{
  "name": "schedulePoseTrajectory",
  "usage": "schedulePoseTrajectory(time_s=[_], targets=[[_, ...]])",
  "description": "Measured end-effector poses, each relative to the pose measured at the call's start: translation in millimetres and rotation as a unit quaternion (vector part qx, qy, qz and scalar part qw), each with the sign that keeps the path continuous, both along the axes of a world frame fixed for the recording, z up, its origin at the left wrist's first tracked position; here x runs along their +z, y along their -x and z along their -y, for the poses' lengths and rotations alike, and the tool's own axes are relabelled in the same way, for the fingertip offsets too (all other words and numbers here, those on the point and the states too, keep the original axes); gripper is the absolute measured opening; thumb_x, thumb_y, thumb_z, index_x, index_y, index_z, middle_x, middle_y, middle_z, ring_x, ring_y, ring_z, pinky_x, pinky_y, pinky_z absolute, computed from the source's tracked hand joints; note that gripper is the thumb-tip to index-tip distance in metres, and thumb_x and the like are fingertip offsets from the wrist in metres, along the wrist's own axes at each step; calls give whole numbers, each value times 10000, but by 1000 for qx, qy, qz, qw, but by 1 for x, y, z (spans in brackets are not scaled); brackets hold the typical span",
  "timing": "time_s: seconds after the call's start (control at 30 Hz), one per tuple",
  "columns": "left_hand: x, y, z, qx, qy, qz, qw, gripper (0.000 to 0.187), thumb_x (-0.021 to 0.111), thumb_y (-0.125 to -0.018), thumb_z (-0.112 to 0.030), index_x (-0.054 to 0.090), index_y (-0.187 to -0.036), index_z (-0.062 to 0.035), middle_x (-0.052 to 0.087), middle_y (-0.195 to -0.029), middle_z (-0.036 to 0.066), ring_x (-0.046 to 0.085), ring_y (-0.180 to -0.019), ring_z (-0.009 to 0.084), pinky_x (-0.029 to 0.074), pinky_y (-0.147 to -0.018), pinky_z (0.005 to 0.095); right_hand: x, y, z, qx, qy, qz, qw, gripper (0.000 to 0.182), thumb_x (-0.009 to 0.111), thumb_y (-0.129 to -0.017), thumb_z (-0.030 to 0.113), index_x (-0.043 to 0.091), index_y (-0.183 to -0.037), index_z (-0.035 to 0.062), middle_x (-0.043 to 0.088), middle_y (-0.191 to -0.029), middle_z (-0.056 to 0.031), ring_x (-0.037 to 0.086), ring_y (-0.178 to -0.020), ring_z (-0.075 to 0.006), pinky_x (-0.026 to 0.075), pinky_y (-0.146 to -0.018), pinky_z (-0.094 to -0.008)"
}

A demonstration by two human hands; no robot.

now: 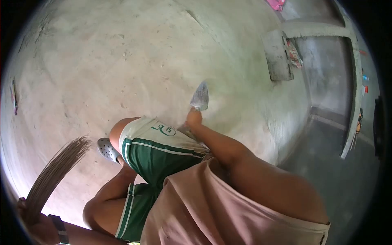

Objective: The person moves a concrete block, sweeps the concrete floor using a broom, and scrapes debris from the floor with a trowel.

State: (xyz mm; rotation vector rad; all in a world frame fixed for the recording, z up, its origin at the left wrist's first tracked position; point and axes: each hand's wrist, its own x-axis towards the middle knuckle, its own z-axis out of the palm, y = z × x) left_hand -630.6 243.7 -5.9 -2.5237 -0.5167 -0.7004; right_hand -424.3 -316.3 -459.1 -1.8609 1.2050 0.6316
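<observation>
My right hand (194,117) is closed round the handle of a pointed trowel (200,97). Its grey metal blade points away from me, over or against the pale concrete floor (147,73); whether it touches cannot be told. At the lower left, my left hand (34,228) is wrapped round a stick broom (57,169), a bundle of thin brown sticks. The broom's fanned tips reach up and right, near my grey clog (108,150). Part of the left hand fades into the dark image edge. A dark band (58,228) circles my left wrist.
A grey concrete block (278,56) stands at the upper right, with a crumpled wrapper (294,55) beside it. Behind is a concrete partition (352,81). Something pink (277,4) lies at the top. A thin stick-like object (14,97) is at far left. Small specks dot the floor.
</observation>
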Motion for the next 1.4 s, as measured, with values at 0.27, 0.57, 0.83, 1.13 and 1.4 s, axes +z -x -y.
schedulePoseTrajectory(time_s=[0.27,0.57,0.83,1.13,1.4], targets=[[40,15,28,-5,-354,-201,913,527,700,-976,-378,544,-1371,-67,660,-1053,64,665,-881,247,558,-822,453,-54,22,102,-116,-101,14,988,498,426,-1080,449,596,-994,-11,602,-754,-156,591,-582,-280,515,-522,-467],[4,22,18,26,-3,27,999,225,678,-1004,-277,708,-1151,-109,748,-1029,23,726,-878,150,578,-763,280,-116,-12,-32,350,19,160,923,502,443,-1066,461,603,-1140,-9,659,-792,-213,625,-516,-308,530,-505,-463],[24,40,46,170,-135,-54,975,224,735,-961,-308,770,-1057,-108,785,-1034,41,742,-900,144,582,-799,275,-90,-44,45,-91,17,19,996,412,462,-1059,353,652,-936,9,661,-776,-142,619,-573,-282,499,-497,-437],[9,64,34,66,27,18,997,253,652,-997,-251,688,-1174,-74,742,-1127,68,698,-995,152,538,-894,288,38,-93,-181,388,-153,33,908,641,384,-1064,554,647,-1029,-29,684,-746,-183,688,-693,-375,558,-754,-498],[27,51,79,239,-108,12,965,423,552,-1039,-195,485,-1416,-16,566,-986,53,588,-813,175,518,-702,299,-22,-164,133,-106,-69,103,987,240,499,-985,218,670,-925,62,619,-753,-113,555,-559,-206,455,-468,-389]])
